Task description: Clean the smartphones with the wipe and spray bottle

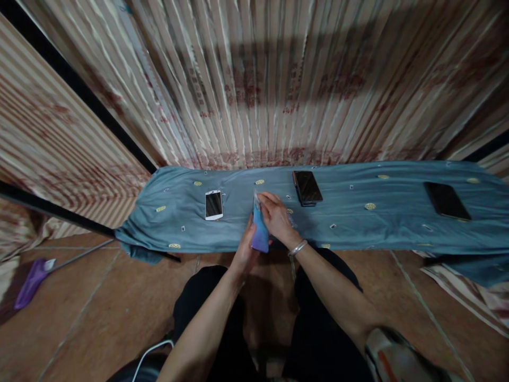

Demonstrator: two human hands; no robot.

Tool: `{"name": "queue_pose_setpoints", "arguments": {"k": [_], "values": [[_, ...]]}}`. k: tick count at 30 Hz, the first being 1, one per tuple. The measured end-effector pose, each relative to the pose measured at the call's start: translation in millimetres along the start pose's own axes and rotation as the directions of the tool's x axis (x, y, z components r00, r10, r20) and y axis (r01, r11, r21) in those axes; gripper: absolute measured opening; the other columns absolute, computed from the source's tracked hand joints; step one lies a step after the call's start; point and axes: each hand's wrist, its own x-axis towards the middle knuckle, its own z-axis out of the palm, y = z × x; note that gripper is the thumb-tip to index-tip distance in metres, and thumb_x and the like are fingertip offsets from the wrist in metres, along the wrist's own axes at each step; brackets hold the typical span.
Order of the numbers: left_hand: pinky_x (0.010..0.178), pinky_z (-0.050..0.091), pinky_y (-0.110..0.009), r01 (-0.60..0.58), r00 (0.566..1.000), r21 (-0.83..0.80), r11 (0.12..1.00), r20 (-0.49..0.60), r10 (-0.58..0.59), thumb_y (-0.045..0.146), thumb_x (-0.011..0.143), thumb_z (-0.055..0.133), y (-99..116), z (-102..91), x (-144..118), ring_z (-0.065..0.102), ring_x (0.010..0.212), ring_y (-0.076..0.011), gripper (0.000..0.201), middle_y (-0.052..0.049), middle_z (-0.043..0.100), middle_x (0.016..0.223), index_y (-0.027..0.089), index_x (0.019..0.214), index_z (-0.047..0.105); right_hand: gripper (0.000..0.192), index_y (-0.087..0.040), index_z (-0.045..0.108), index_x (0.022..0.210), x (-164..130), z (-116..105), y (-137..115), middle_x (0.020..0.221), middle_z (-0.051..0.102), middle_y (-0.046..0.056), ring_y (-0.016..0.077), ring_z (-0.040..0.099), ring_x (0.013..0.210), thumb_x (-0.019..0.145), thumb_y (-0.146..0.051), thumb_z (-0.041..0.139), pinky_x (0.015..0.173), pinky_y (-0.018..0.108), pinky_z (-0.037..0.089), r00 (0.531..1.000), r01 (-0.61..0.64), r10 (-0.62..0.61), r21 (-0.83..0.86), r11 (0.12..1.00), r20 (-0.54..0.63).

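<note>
Both hands meet over the near edge of the table (358, 233), which is draped in a blue-grey cloth (397, 212) dotted with small yellow marks. Between them is a phone (260, 233) with a blue-to-purple back, stood on its long edge and tilted so that its back faces the left. The left hand (245, 249) grips it from below and behind, fingers closed around the lower part, which steadies it. The right hand (276, 215) lies over the top end, fingers curled onto the upper edge; they seem to be pinching something thin and clear there, perhaps a film or cover, though the view is too small to be sure. A silver bangle (298, 248) sits on the right wrist.

Three other phones lie flat on the cloth, screens up and well apart: a white-framed one (213, 205) to the left, a dark one (307, 187) just beyond the hands, and another dark one (446, 200) far right. A purple-headed mop (29, 281) lies on the tiled floor (99, 307) at left.
</note>
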Motion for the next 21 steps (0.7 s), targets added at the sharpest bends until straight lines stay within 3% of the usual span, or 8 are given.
{"name": "queue_pose_setpoints", "arguments": {"k": [5, 10, 21], "values": [[0.094, 0.056, -0.04, 0.002, 1.0, 0.003, 1.0, -0.011, -0.002, 0.024, 0.092, 0.05, 4.2, -0.9, -1.4, 0.065, 0.111, -0.025, 0.038, -0.002, 0.068, 0.119, 0.029, 0.128, 0.06, 0.037, -0.019, 0.066, 0.117, 0.9, 1.4, 0.8, 0.117, 0.067, 0.012, 0.0254, 0.06, 0.107, 0.091, -0.012, 0.039, 0.1, 0.045, 0.049, 1.0, -0.021, 0.021, 0.015, 1.0, -0.007], [0.093, 0.057, -0.038, 0.012, 1.0, 0.002, 1.0, -0.009, -0.012, 0.025, 0.092, 0.05, 7.3, 0.3, -4.5, 0.064, 0.11, -0.0243, 0.038, -0.003, 0.069, 0.118, 0.029, 0.129, 0.059, 0.036, -0.018, 0.066, 0.115, 0.2, 2.1, 3.0, 0.116, 0.067, 0.012, 0.0257, 0.061, 0.106, 0.091, -0.013, 0.04, 0.098, 0.044, 0.049, 1.0, -0.031, 0.031, 0.018, 0.999, -0.001], [0.096, 0.053, -0.038, -0.076, 0.996, 0.028, 0.997, 0.052, 0.074, 0.03, 0.091, 0.055, 8.2, -3.2, -3.3, 0.059, 0.118, -0.0235, 0.044, -0.005, 0.057, 0.14, 0.028, 0.134, 0.056, 0.036, -0.021, 0.067, 0.115, -6.2, -1.2, -8.3, 0.115, 0.067, 0.01, 0.0249, 0.061, 0.106, 0.091, -0.013, 0.041, 0.099, 0.044, 0.05, 1.0, -0.001, 0.0, 0.029, 1.0, 0.018]]}}
